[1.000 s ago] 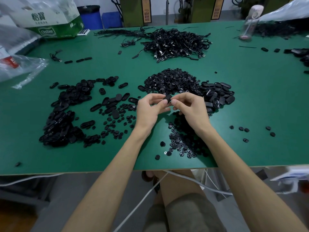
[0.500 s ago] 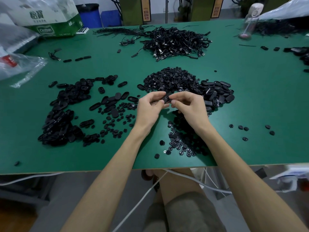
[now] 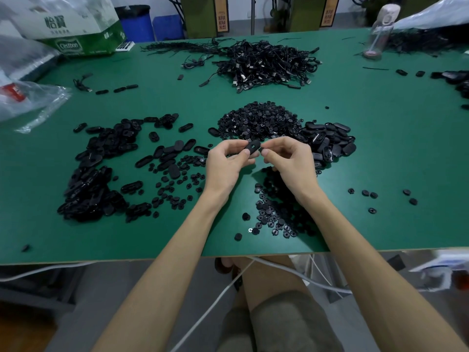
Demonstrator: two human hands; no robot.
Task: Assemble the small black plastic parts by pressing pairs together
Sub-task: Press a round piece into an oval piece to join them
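Head view: a green tabletop (image 3: 380, 153) carries heaps of small black plastic parts. Both hands are raised just above its middle, in front of the heaps. The left hand (image 3: 228, 165) pinches one oval black part (image 3: 252, 146) between thumb and curled fingers, with the part's slotted face turned up towards the camera. The right hand (image 3: 291, 161) has its fingers curled and its thumb and forefinger drawn together right at the part's right end. I cannot tell whether they touch the part or pinch a smaller piece.

Behind the hands, towards the far edge, lies a mound of small round pieces (image 3: 258, 120). Touching its right side is a pile of oval shells (image 3: 330, 141). A long, loose pile of oval parts (image 3: 96, 174) stretches along the left half of the tabletop. Thinly scattered round buttons (image 3: 276, 214) lie below the right wrist, close to the near edge. A few stray buttons (image 3: 365, 193) sit well apart towards the right edge.

Near the far edge a tangled heap of black cords (image 3: 269, 62) spreads out. A green and white cardboard box (image 3: 81, 31) stands at the far left corner, and a clear plastic bag (image 3: 30, 100) lies along the left edge. A clear bottle (image 3: 380, 29) stands upright near the far right corner. A white cable (image 3: 291, 274) hangs below the near edge.
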